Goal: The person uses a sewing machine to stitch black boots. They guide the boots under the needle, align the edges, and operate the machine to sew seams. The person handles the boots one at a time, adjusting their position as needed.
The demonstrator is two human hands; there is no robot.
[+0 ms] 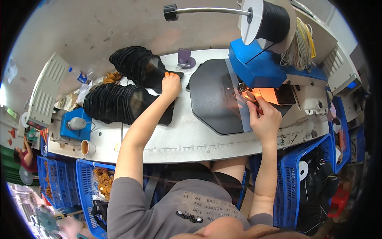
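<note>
My left hand point(172, 84) reaches across the white table with orange covers on its fingertips. Its fingers are closed on the edge of a black shoe-upper-like piece point(153, 71), part of the farther stack. A second stack of such black pieces point(115, 102) lies nearer, beside my forearm. At the sewing machine point(256, 65), my right hand point(266, 119) is by the lit needle area. Its fingers are closed around a small tool with a reddish handle point(260, 110); its exact kind is partly hidden by my fingers. A dark flat plate point(215, 95) lies left of the needle.
A black thread spool point(274, 22) hangs over the machine. A purple holder point(185, 59) stands at the table's back. On the left are a cup point(88, 147) and a blue box-shaped device point(75, 124). Blue baskets point(287, 175) flank my legs.
</note>
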